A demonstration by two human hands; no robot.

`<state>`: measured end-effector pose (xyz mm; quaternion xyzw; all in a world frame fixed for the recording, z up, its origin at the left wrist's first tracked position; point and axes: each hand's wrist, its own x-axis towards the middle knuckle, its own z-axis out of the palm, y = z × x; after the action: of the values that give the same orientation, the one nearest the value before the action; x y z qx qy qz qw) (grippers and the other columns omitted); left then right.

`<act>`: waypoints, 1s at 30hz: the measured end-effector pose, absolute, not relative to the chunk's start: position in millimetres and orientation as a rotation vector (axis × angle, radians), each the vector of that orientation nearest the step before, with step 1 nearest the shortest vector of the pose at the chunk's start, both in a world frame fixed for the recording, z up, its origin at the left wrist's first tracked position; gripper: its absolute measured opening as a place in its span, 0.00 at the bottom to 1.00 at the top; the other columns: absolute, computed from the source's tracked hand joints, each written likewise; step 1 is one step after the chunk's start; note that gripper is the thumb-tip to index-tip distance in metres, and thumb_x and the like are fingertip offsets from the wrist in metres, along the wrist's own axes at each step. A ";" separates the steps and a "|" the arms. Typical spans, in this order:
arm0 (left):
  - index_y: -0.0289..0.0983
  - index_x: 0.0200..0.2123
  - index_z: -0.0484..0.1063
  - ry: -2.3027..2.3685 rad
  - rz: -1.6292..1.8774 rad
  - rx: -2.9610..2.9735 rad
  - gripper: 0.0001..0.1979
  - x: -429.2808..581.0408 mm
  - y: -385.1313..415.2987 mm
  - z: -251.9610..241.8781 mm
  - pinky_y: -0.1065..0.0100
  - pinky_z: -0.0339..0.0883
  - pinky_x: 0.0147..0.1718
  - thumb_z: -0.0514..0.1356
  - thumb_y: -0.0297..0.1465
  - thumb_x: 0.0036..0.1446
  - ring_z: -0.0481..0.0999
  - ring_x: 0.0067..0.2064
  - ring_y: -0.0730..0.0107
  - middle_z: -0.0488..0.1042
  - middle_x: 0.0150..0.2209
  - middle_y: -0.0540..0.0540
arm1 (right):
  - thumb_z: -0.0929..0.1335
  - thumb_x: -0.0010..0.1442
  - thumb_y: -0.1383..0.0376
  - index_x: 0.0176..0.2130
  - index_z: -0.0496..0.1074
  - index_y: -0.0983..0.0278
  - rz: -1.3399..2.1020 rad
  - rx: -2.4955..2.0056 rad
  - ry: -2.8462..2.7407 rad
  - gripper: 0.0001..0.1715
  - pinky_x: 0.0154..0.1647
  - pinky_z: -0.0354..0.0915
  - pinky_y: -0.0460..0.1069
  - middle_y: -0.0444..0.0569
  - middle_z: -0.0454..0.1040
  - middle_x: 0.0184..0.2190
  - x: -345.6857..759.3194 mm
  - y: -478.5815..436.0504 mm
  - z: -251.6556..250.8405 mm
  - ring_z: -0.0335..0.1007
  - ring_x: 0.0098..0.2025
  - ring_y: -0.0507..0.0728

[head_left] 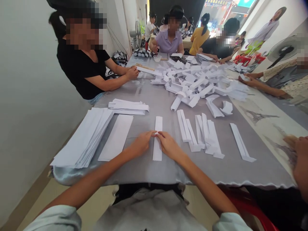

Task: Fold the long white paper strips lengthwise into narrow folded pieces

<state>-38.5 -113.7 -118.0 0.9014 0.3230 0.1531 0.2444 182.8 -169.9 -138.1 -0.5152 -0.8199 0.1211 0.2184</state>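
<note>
Just left of the left hand (141,143), a single sheet (116,136) is laid flat. The paper strip (157,154) is pinched between both hands, its middle hidden under the fingertips. Bare table (178,165) is left right of the right hand (169,146), before the folded strips (203,136).

- Left hand (141,143): palm down, fingers stretched flat, tips pointing inward.
- Right hand (169,146): palm down, fingertips nearly meeting the left's.
- Both forearms bare, angled inward, converging forward.
</note>
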 end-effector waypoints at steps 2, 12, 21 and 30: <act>0.36 0.70 0.66 0.975 0.476 2.423 0.39 -38.4 -106.9 -113.3 0.49 0.70 0.65 0.48 0.15 0.55 0.78 0.62 0.54 0.79 0.60 0.37 | 0.61 0.68 0.79 0.66 0.69 0.70 0.259 -1.498 -2.349 0.30 0.65 0.69 0.63 0.65 0.71 0.63 178.5 -168.8 -139.4 0.67 0.64 0.67; 0.35 0.73 0.64 0.882 0.176 2.741 0.40 -31.7 -88.7 -134.4 0.46 0.59 0.72 0.50 0.14 0.58 0.55 0.79 0.52 0.62 0.76 0.37 | 0.62 0.74 0.73 0.68 0.69 0.72 -0.048 -1.565 -2.523 0.26 0.57 0.71 0.63 0.67 0.72 0.59 169.7 -166.3 -139.6 0.66 0.58 0.70; 0.38 0.71 0.68 0.952 0.072 2.818 0.35 -29.1 -89.8 -128.5 0.36 0.55 0.71 0.51 0.16 0.63 0.56 0.79 0.46 0.64 0.75 0.36 | 0.65 0.75 0.72 0.53 0.79 0.72 -0.144 -1.366 -2.590 0.14 0.53 0.73 0.60 0.63 0.76 0.53 153.2 -213.2 -137.1 0.69 0.54 0.67; 0.35 0.75 0.61 1.067 0.160 2.829 0.28 -15.0 -102.9 -134.5 0.35 0.50 0.72 0.45 0.35 0.78 0.55 0.79 0.43 0.58 0.77 0.34 | 0.69 0.73 0.70 0.60 0.78 0.75 -0.177 -1.343 -2.543 0.20 0.62 0.73 0.61 0.66 0.76 0.60 143.4 -269.7 -144.0 0.72 0.61 0.70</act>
<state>-15.0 -102.9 -134.5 0.9329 0.3517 0.0527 0.0571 143.4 -269.7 -144.0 -0.4622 -0.8751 -0.0611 0.1297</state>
